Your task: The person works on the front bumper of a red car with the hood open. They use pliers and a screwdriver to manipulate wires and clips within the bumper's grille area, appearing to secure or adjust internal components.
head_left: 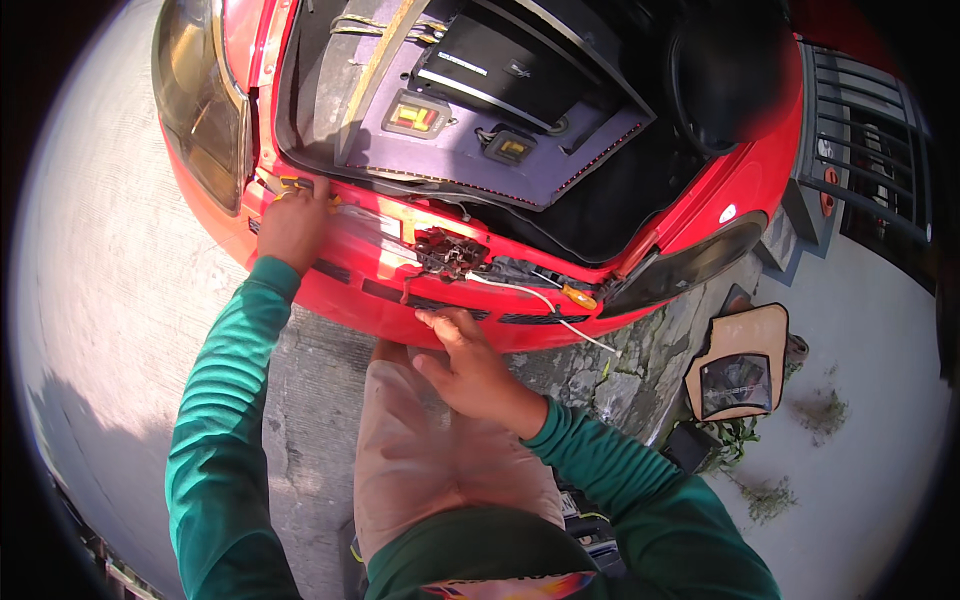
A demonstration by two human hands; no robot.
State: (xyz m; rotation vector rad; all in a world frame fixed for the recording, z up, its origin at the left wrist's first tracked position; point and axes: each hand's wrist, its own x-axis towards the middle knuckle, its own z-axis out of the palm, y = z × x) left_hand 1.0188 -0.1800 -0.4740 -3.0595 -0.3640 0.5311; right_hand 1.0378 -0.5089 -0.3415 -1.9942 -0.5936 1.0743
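Observation:
My left hand (293, 222) is closed at the left part of the red car's front panel (360, 235), beside the left headlight. A yellow-and-black hand tool (297, 183) shows past its fingers; the rest of it is hidden, so its exact kind is unclear. My right hand (470, 365) hovers just off the bumper's lower edge, thumb and fingers apart, holding nothing. Between the hands sits a dark, greasy latch mechanism (450, 252) in an opening of the panel. A thin white cable (530, 290) runs from it and hangs over the bumper.
A screwdriver with a yellow-orange handle (578, 296) lies on the panel's right side. The open compartment holds a purple board (440, 160) with a black amplifier (510, 70). Beyond the right headlight (690, 265), a tan cut panel (737, 350) lies near plants, and a grey metal railing (870, 140) stands.

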